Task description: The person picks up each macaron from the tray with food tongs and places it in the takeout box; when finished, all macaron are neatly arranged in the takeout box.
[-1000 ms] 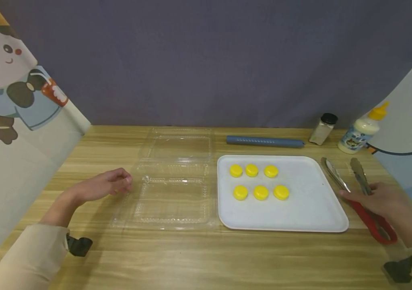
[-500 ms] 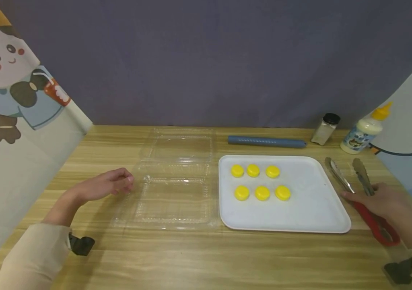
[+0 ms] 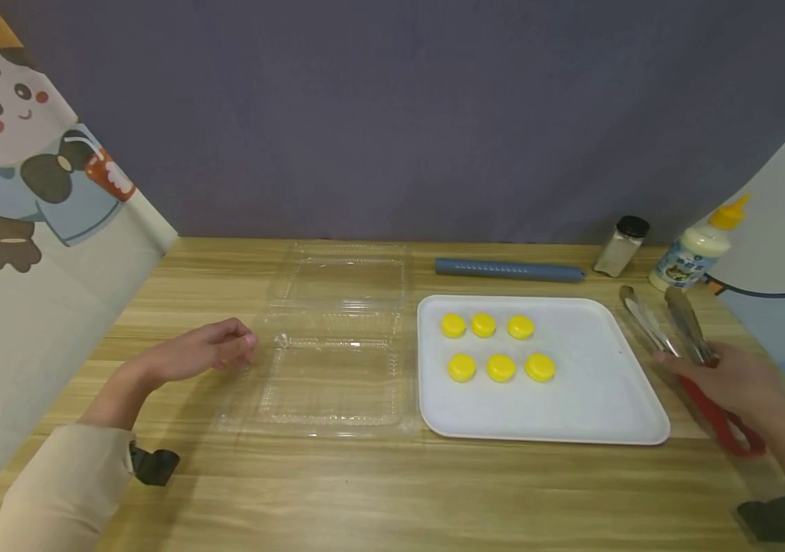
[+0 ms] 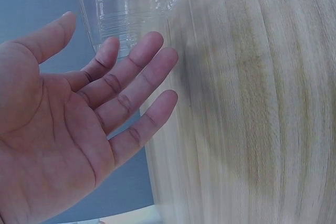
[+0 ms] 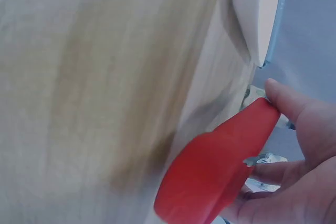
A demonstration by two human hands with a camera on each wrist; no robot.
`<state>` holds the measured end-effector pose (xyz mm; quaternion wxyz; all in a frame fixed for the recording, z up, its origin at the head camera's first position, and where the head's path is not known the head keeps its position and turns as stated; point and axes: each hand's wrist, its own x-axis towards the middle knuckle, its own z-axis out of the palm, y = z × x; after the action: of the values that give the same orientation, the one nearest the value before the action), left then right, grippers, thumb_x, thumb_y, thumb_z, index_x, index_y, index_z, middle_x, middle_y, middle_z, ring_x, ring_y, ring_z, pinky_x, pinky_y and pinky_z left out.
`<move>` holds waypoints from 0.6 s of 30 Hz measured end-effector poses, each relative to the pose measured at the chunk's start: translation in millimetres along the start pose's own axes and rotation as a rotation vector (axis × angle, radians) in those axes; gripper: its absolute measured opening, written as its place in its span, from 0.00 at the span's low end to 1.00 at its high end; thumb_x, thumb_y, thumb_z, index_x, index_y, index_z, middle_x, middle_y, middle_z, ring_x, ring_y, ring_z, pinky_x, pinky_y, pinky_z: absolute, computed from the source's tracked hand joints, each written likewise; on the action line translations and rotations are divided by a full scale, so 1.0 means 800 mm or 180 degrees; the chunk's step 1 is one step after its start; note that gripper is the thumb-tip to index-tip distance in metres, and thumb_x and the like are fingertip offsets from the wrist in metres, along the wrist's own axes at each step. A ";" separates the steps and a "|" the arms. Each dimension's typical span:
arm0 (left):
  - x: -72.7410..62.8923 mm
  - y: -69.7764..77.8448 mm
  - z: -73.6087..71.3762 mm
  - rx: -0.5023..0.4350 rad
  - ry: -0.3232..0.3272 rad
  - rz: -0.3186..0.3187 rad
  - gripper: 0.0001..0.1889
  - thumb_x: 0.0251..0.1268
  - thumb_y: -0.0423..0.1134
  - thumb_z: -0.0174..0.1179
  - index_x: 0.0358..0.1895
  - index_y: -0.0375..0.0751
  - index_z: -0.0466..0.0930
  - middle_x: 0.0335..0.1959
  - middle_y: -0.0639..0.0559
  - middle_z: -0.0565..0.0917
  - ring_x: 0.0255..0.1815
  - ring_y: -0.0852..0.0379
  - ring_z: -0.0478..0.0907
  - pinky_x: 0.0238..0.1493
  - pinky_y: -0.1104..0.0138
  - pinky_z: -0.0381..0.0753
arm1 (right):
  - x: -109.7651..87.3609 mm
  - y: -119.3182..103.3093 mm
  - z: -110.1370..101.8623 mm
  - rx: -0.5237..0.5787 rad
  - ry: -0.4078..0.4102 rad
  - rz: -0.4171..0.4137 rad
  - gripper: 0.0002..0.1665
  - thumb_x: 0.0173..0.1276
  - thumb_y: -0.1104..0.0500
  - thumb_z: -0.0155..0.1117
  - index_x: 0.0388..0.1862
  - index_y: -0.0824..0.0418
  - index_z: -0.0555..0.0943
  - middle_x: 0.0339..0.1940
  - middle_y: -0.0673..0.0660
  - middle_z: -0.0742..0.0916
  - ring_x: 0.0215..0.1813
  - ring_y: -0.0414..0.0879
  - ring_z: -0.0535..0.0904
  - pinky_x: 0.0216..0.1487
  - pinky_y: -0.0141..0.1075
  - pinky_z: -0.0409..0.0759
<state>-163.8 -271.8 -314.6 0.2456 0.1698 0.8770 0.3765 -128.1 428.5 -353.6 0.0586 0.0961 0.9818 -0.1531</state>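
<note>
At the right in the head view, my right hand [image 3: 737, 387] grips metal tongs [image 3: 713, 410] by the red handles, thumb on one arm and fingers on the other. Their two tips are spread apart and point to the back. The right wrist view shows one red handle [image 5: 210, 166] close up between thumb and fingers. My left hand [image 3: 199, 354] holds nothing; its fingers are relaxed beside the left edge of a clear plastic clamshell box [image 3: 326, 383], which lies with its lid unfolded. In the left wrist view the palm [image 4: 63, 129] shows, fingers spread.
A white tray [image 3: 599, 406] between box and tongs bears several small yellow round pieces [image 3: 500, 368] in two rows. Behind it lie a blue stick-shaped object [image 3: 510, 270], a black-capped jar [image 3: 620, 249] and a yellow-tipped squeeze bottle [image 3: 689, 253]. A dark wall panel [image 3: 392, 123] closes the back.
My right hand has raised the tongs slightly, and their tips have come a little closer together. The left hand has stayed in place. The head view has shifted very slightly.
</note>
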 end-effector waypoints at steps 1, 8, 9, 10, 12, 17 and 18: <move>0.000 0.000 0.000 -0.0001 0.0000 0.0003 0.20 0.85 0.47 0.42 0.57 0.31 0.71 0.48 0.44 0.81 0.50 0.50 0.78 0.53 0.52 0.76 | 0.000 -0.001 -0.002 0.0015 -0.0008 -0.0020 0.43 0.73 0.29 0.52 0.34 0.72 0.71 0.22 0.58 0.76 0.27 0.52 0.73 0.26 0.40 0.69; -0.001 0.002 -0.002 -0.0008 -0.0005 -0.0006 0.22 0.84 0.48 0.42 0.58 0.30 0.70 0.49 0.43 0.82 0.51 0.50 0.79 0.53 0.52 0.76 | 0.000 -0.007 -0.012 0.0066 0.0011 -0.0098 0.47 0.76 0.32 0.51 0.52 0.80 0.72 0.24 0.63 0.77 0.28 0.55 0.74 0.26 0.44 0.73; -0.001 0.002 -0.002 -0.0017 -0.0010 -0.0011 0.22 0.84 0.48 0.42 0.58 0.29 0.70 0.50 0.43 0.82 0.51 0.50 0.79 0.54 0.52 0.76 | 0.001 -0.007 -0.012 0.0005 0.0066 -0.0107 0.49 0.76 0.32 0.51 0.57 0.82 0.70 0.27 0.69 0.79 0.29 0.59 0.76 0.28 0.47 0.75; -0.001 0.002 -0.002 -0.0024 -0.0013 -0.0014 0.22 0.84 0.48 0.43 0.58 0.29 0.70 0.50 0.43 0.81 0.51 0.50 0.79 0.54 0.51 0.76 | 0.001 -0.007 -0.013 -0.0052 0.0127 -0.0126 0.52 0.76 0.31 0.51 0.60 0.84 0.68 0.31 0.75 0.79 0.31 0.63 0.76 0.30 0.51 0.77; -0.001 0.002 -0.003 -0.0040 -0.0017 -0.0023 0.22 0.84 0.48 0.43 0.58 0.29 0.70 0.50 0.43 0.81 0.52 0.49 0.79 0.55 0.50 0.76 | 0.002 -0.007 -0.015 -0.0153 0.0234 -0.0124 0.56 0.75 0.31 0.51 0.62 0.88 0.65 0.40 0.84 0.78 0.36 0.70 0.77 0.36 0.58 0.77; -0.001 0.001 -0.003 -0.0083 -0.0033 -0.0043 0.22 0.84 0.48 0.43 0.59 0.29 0.69 0.52 0.42 0.81 0.54 0.47 0.79 0.57 0.46 0.75 | 0.001 -0.012 -0.022 -0.0181 0.0476 -0.0281 0.55 0.75 0.32 0.53 0.59 0.90 0.67 0.39 0.84 0.79 0.34 0.69 0.77 0.35 0.61 0.76; -0.001 0.001 -0.003 -0.0089 -0.0037 -0.0040 0.22 0.85 0.48 0.43 0.59 0.29 0.69 0.52 0.41 0.81 0.54 0.47 0.79 0.57 0.46 0.75 | 0.001 -0.014 -0.023 -0.0181 0.0519 -0.0324 0.54 0.76 0.33 0.53 0.58 0.90 0.67 0.38 0.84 0.79 0.33 0.69 0.78 0.34 0.60 0.76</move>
<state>-163.9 -272.9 -312.3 0.2554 0.1629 0.8712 0.3862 -132.3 424.2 -332.8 -0.0266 0.0565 0.9909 -0.1196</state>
